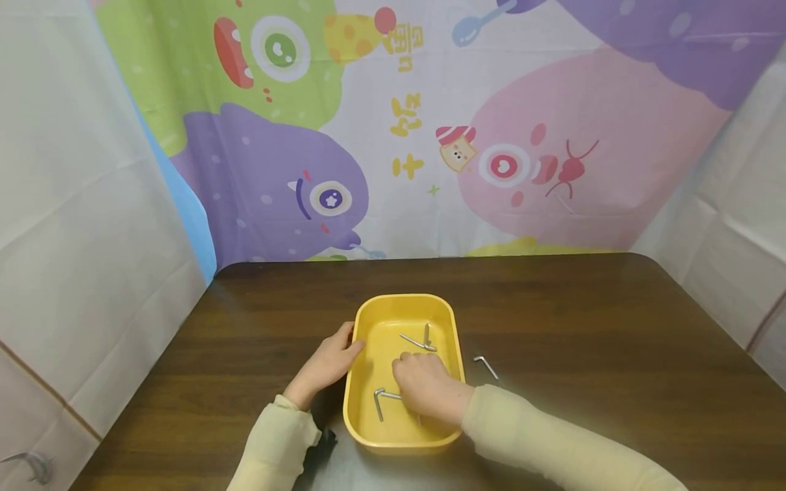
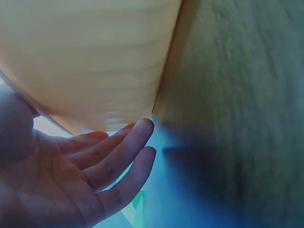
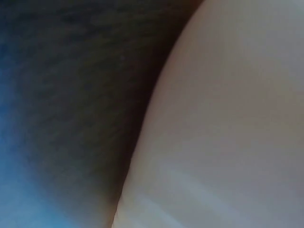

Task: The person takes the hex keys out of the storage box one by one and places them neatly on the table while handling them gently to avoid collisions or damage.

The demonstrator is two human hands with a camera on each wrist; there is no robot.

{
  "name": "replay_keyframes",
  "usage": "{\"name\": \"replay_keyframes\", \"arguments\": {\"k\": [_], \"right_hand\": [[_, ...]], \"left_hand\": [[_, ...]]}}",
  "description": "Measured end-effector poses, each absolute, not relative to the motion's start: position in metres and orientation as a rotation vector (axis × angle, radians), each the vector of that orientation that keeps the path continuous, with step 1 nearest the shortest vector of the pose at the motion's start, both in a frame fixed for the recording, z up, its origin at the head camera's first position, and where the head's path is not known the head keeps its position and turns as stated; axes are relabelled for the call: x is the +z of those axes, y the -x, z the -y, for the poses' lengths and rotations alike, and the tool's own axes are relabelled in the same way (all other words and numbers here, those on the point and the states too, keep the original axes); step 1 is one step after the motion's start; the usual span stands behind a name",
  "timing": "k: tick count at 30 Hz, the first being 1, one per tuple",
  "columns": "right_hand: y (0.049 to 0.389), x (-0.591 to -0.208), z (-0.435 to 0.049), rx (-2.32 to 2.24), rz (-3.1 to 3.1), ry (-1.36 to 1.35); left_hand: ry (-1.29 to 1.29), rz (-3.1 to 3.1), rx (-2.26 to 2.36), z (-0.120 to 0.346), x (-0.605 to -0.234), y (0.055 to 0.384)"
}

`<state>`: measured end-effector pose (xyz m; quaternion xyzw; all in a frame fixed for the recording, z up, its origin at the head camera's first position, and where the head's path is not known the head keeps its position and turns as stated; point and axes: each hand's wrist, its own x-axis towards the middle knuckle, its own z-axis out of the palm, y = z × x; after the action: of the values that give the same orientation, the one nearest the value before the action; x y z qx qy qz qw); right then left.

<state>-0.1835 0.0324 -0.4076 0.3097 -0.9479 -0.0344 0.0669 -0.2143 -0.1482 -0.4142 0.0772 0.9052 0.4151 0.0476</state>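
A yellow plastic tray (image 1: 382, 348) stands on the dark wooden table. My left hand (image 1: 328, 361) holds its left side, thumb over the rim. In the left wrist view the fingers (image 2: 137, 135) lie bent along the tray's outer wall. Reaching into the tray, my right hand (image 1: 426, 385) has curled fingers; its fingertips are hidden, so whether it pinches anything is unclear. Silver hex keys (image 1: 378, 406) lie on the tray floor, some partly under that hand, others (image 1: 413, 340) beyond it. The right wrist view shows mostly a pale blurred surface.
One more hex key (image 1: 488, 368) lies on the table (image 1: 565, 320) just right of the tray. Behind the table's far edge hangs a cartoon-printed curtain (image 1: 424, 204). Pale cloth (image 1: 92, 204) covers the left side, with similar cloth at the right.
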Motion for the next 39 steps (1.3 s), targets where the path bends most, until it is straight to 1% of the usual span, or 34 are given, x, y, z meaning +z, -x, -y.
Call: {"name": "replay_keyframes", "arguments": {"k": [11,25,39], "right_hand": [[0.182,-0.405,-0.034,-0.110,2.857,-0.944],[0.182,-0.401,-0.041,0.082,2.868,-0.993],[0.174,-0.378,-0.052,0.414,2.874,-0.993]], "left_hand": [[-0.225,-2.754,1.280,0.148,-0.414,0.215],[-0.225,-2.756,1.279,0.149,-0.416,0.216],[-0.230,-2.756,1.268,0.148,-0.414,0.216]]}}
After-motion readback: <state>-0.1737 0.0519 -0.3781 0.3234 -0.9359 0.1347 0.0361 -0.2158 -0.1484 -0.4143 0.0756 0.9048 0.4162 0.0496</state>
